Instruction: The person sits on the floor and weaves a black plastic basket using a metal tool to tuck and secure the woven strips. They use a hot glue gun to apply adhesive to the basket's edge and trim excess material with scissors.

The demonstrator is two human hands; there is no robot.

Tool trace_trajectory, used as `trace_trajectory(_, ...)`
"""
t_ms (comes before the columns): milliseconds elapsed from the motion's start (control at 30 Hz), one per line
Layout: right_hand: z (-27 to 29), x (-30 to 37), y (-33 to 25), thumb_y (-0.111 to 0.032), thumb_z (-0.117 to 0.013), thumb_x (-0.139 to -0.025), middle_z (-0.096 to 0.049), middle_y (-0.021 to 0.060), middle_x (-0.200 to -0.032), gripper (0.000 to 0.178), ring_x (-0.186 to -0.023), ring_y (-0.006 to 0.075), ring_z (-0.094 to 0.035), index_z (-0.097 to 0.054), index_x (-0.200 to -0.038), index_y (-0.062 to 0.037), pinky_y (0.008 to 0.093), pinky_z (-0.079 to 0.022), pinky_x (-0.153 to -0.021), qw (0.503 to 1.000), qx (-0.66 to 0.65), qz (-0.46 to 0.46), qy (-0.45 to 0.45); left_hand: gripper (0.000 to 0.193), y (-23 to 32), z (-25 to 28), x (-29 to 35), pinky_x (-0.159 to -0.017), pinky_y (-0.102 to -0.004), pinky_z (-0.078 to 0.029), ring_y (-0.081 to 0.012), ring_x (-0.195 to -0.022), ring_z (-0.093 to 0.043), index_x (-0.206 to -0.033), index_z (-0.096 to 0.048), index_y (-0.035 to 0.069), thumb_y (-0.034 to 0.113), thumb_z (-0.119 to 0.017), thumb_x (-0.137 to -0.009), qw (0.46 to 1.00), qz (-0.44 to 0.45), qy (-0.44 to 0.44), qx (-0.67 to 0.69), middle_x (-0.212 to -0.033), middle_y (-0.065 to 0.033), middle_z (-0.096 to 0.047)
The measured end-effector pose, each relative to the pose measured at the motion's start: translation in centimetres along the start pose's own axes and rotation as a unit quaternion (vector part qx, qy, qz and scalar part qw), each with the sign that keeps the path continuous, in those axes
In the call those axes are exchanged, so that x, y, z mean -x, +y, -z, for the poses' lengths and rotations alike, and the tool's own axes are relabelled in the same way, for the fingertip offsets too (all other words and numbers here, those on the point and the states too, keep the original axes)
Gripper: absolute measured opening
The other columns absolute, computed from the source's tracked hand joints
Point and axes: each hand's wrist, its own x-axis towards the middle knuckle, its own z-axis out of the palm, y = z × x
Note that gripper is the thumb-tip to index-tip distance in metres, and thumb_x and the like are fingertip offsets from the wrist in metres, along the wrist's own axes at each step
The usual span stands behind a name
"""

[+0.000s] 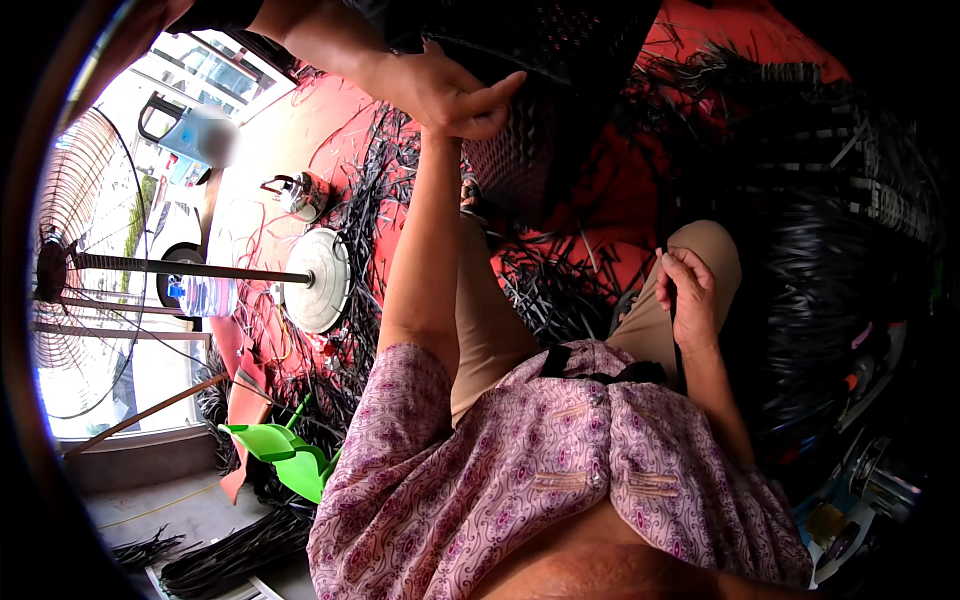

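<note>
My left forearm [425, 250] reaches up toward a dark woven basket [510, 150] at the top of the head view. At its wrist it meets another person's hand [440, 95], whose arm comes in from the upper left with one finger stretched toward the basket. My left hand cannot be made out behind that overlap. Over my right knee, my right hand [690, 290] is closed, fingers bent around a thin black strip [677, 365] that hangs down toward my lap. A black strap or band [600, 375] lies across my waist.
Loose black strips [560, 300] litter the red floor covering [340, 110]. Bundled black strips [815, 310] rise at right. To the left are a standing fan [75, 265] with a round base [320, 280], a kettle [300, 195], a water jug [205, 296] and a green dustpan [285, 455].
</note>
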Motion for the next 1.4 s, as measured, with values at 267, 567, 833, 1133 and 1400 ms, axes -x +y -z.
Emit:
trace_trajectory(267,-0.4,1.0,-0.6,-0.020,-0.062,-0.098,-0.053,-0.0031,-0.066,0.020,-0.054,0.0054,-0.049,-0.066,-0.104,-0.0019,0.0205,-0.033,-0.047,1.000,-0.008,0.008,-0.024,0.043,2.3,2.0,-1.9,-0.106,-0.0317,-0.041,-0.0207,-0.124,-0.052,-0.126,-0.054,-0.004,0.026,-0.047,-0.097,0.997,-0.070,0.020,-0.009,-0.125,-0.0107,-0.056)
trace_trajectory(567,-0.9,5.1,-11.9,-0.025,-0.068,-0.096,-0.060,0.0069,-0.077,0.020,-0.068,0.0209,-0.059,-0.059,-0.093,-0.0071,0.0276,-0.047,-0.051,0.881,-0.268,0.198,-0.335,0.044,0.9,0.3,-0.4,-0.107,-0.0319,-0.041,-0.0202,-0.124,-0.051,-0.128,-0.054,-0.005,0.026,-0.047,-0.098,0.986,-0.164,-0.001,-0.024,-0.124,-0.0103,-0.056)
trace_trajectory(833,-7.3,11.3,-20.1,-0.006,-0.056,-0.093,-0.073,0.0074,-0.092,0.020,-0.087,0.0206,-0.068,-0.072,-0.081,-0.0044,0.0346,-0.057,-0.066,0.661,-0.317,0.429,-0.528,0.071,-8.3,4.7,-8.1,-0.116,-0.0331,-0.031,-0.0199,-0.135,-0.046,-0.146,-0.044,-0.005,0.052,-0.040,-0.105,0.771,-0.595,-0.092,-0.209,-0.148,-0.0135,-0.049)
trace_trajectory(1133,-2.7,-4.8,-12.6,-0.024,-0.052,-0.102,-0.063,0.0194,-0.131,0.025,-0.114,0.0261,-0.063,-0.066,-0.110,-0.0039,0.0360,-0.052,-0.092,0.926,-0.178,0.303,-0.136,0.053,-9.6,4.9,-10.2,-0.097,-0.0297,-0.042,-0.0146,-0.106,-0.055,-0.123,-0.062,-0.003,0.045,-0.048,-0.105,0.740,-0.636,-0.115,-0.186,-0.113,-0.0061,-0.064)
trace_trajectory(1400,-4.8,-8.8,-6.9,-0.026,-0.054,-0.101,-0.058,0.0115,-0.141,0.020,-0.131,0.0240,-0.051,-0.066,-0.104,-0.0106,0.0406,-0.040,-0.106,0.951,-0.192,0.243,0.009,0.065,-10.1,6.4,-10.6,-0.102,-0.0335,-0.040,-0.0196,-0.115,-0.055,-0.132,-0.059,0.000,0.056,-0.046,-0.102,0.746,-0.570,-0.208,-0.276,-0.125,-0.0078,-0.062)
